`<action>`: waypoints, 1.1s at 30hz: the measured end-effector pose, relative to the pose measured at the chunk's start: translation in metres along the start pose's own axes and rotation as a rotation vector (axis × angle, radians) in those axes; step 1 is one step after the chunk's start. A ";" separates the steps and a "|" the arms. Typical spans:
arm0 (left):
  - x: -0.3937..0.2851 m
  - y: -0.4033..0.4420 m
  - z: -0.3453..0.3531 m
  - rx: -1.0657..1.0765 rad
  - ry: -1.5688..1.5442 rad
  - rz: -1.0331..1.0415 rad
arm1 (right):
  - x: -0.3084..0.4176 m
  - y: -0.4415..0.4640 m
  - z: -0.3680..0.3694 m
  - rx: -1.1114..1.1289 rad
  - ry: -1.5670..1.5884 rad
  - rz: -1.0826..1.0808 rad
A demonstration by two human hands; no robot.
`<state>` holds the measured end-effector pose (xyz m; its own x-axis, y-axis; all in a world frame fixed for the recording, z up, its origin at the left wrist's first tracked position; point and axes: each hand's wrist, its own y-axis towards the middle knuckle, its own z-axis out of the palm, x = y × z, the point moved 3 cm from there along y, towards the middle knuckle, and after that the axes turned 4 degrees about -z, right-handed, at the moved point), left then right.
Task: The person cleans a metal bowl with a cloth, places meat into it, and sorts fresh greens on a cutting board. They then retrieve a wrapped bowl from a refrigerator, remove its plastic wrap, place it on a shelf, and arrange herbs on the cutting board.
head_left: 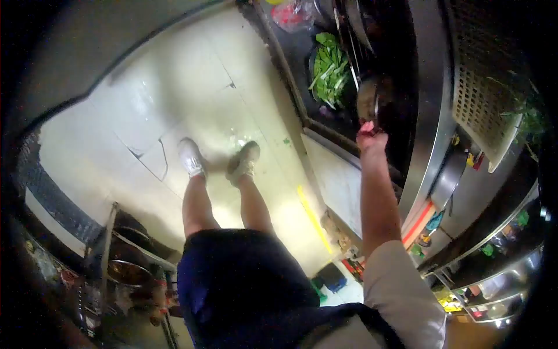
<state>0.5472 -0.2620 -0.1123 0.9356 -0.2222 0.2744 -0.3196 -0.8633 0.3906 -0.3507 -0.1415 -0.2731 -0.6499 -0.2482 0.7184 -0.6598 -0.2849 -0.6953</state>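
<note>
My right hand (372,137) is stretched out over the dark stove counter (401,75), its fingers closed on something I cannot make out. Just beyond the fingers is a brownish round thing (367,100) with a thin bright edge, perhaps a pan or ladle; blur and shadow hide its shape. Cut green leaves and pale stalks (330,72) lie in a dark vessel to the left of it. A clear plastic bag with something red (292,15) sits farther back on the counter. My left hand does not show.
A perforated plastic basket (485,96) stands on the right, beside leafy greens (530,116). Shelves with goods (500,291) are at the lower right. A metal rack (110,244) with a bowl (129,272) stands at the lower left. The tiled floor (203,93) has cracks.
</note>
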 end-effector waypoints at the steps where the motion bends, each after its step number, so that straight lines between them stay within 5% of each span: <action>1: -0.022 0.011 -0.016 0.071 0.018 -0.180 | 0.011 0.017 0.010 0.000 -0.006 -0.040; 3: -0.024 0.011 -0.023 0.608 -0.248 -0.345 | 0.017 0.028 0.024 -0.002 -0.011 -0.075; 4: -0.050 0.002 -0.034 0.536 -0.248 -0.499 | 0.020 0.031 0.031 0.001 -0.009 -0.085; 8: -0.056 -0.066 -0.019 0.283 -0.192 -0.455 | 0.007 0.013 0.046 0.064 -0.164 -0.175; 11: -0.099 -0.083 -0.045 0.364 -0.387 -0.408 | -0.036 -0.044 0.041 0.192 -1.086 -0.551; 13: -0.140 -0.094 -0.071 0.468 -0.264 -0.429 | -0.098 -0.091 0.029 0.464 -1.716 -0.675; 15: -0.178 -0.122 -0.078 0.577 -0.302 -0.426 | -0.163 -0.154 -0.009 0.979 -2.238 -0.657; 18: -0.258 -0.146 -0.104 0.364 -0.540 -0.215 | -0.188 -0.229 -0.078 1.489 -2.122 -0.637; 19: -0.287 -0.141 -0.122 0.762 -0.736 -0.415 | -0.221 -0.201 -0.132 1.478 -1.605 -0.342; 22: -0.388 -0.142 -0.136 0.482 -1.012 -0.413 | -0.188 -0.211 -0.197 1.280 -1.731 -0.505; 24: -0.452 -0.125 -0.146 0.602 -1.112 -0.555 | -0.141 -0.203 -0.247 1.089 -1.703 -0.560; 25: -0.492 -0.129 -0.123 0.462 -1.396 -0.671 | -0.121 -0.194 -0.271 0.926 -1.822 -0.528; 27: -0.552 -0.113 -0.128 0.549 -1.190 -0.816 | -0.062 -0.202 -0.300 0.666 -1.723 -0.391; 28: -0.581 -0.095 -0.133 0.402 -1.113 -0.768 | -0.045 -0.196 -0.323 0.613 -1.638 -0.467; 30: -0.626 -0.069 -0.117 0.364 -1.561 -1.084 | -0.002 -0.209 -0.342 0.527 -1.526 -0.570; 32: -0.656 -0.033 -0.113 0.663 -1.684 -1.461 | 0.024 -0.216 -0.361 0.435 -1.435 -0.543; 33: -0.663 -0.005 -0.138 0.861 -2.056 -1.473 | 0.030 -0.221 -0.373 0.386 -1.369 -0.538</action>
<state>-0.0926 -0.0483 -0.1750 -0.4185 0.7694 -0.4826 -0.1359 -0.5784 -0.8044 -0.3652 0.2592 -0.1057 0.6110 -0.6185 0.4942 -0.4201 -0.7824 -0.4599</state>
